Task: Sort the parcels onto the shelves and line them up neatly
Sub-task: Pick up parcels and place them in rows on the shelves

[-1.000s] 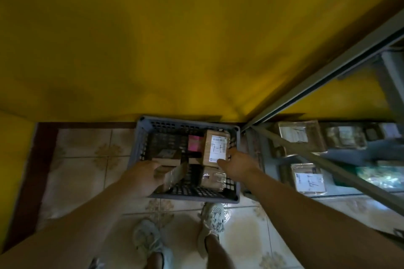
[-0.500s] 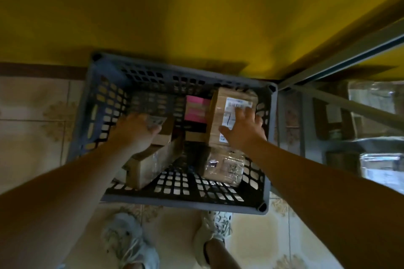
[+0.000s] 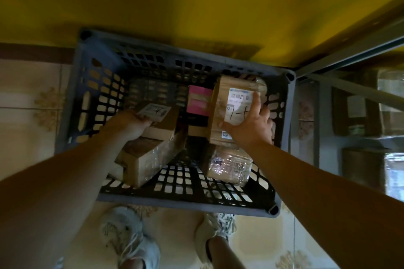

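A grey slatted crate [image 3: 91, 85] sits on the floor against the yellow wall and holds several parcels. My right hand [image 3: 251, 124] grips a tall cardboard parcel [image 3: 223, 102] with a white label marked "7-1" at the crate's right side. My left hand [image 3: 126, 124] holds a small flat labelled box [image 3: 161, 120] that lies on a larger taped cardboard box [image 3: 144, 161]. A pink box [image 3: 199, 102] stands between the two held parcels. Below the tall parcel lies a parcel wrapped in clear film [image 3: 227, 166].
A grey metal shelf unit [image 3: 319, 120] stands to the right of the crate, with labelled parcels [image 3: 358, 113] on its low shelves. The floor is patterned tile [image 3: 28, 102]. My feet in pale sneakers [image 3: 129, 238] stand just in front of the crate.
The view has closed in on the crate. My right hand has wrapped around the tall labelled parcel, and my left hand has moved onto the small labelled box.
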`<state>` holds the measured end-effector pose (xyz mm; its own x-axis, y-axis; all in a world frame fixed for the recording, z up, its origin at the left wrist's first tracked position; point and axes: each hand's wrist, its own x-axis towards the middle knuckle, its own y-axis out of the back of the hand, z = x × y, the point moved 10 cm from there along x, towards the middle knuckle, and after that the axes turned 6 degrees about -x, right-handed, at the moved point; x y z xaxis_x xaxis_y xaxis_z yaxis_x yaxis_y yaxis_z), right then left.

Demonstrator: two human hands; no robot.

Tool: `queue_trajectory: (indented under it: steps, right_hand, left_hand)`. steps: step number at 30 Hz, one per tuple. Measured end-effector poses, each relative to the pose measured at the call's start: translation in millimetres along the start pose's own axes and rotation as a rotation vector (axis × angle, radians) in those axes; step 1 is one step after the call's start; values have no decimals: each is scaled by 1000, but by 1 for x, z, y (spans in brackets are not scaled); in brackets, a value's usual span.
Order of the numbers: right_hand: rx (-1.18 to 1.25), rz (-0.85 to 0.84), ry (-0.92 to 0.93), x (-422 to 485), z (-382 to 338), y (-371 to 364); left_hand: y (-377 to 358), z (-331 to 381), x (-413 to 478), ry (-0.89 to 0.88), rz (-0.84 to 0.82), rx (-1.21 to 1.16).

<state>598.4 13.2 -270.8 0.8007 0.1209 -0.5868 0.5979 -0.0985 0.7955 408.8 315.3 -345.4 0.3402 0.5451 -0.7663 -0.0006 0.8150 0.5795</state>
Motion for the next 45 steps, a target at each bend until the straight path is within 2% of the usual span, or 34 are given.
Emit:
queue_trajectory:
  steps: [4, 8, 12, 17, 20, 24, 27, 30, 37, 41, 45]
  right_hand:
    - [200, -12, 37, -1, -10, 0]
    - [277, 16, -35, 0, -2, 5]
    - [400, -60, -105, -2, 7, 0]
    - [585, -127, -80, -11, -1, -2]
    - [514, -214, -13, -20, -13, -9]
    - [380, -290, 30, -20, -24, -22]
    - [494, -320, 47, -16, -28, -39]
    - [592, -260, 17, -15, -21, -41]
    - [682, -218, 74, -56, -31, 2]
    - [721, -112, 133, -94, -47, 66]
    - [919, -15, 160, -153, -55, 149]
  left_hand:
    - [4, 12, -11, -9, 15, -67]
    - [7, 19, -23, 6, -24, -223]
    - [13, 33, -48, -52, -55, -366]
    - [28, 38, -86, -110, -59, -492]
    - [38, 35, -106, -114, -65, -603]
    - [36, 33, -113, -116, -78, -554]
    - [29, 35, -104, -134, -73, -517]
    - [23, 36, -100, -162, -101, -516]
    - [61, 31, -152, -149, -97, -652]
    - [108, 49, -205, -189, -95, -756]
    - [169, 71, -283, -263, -36, -865]
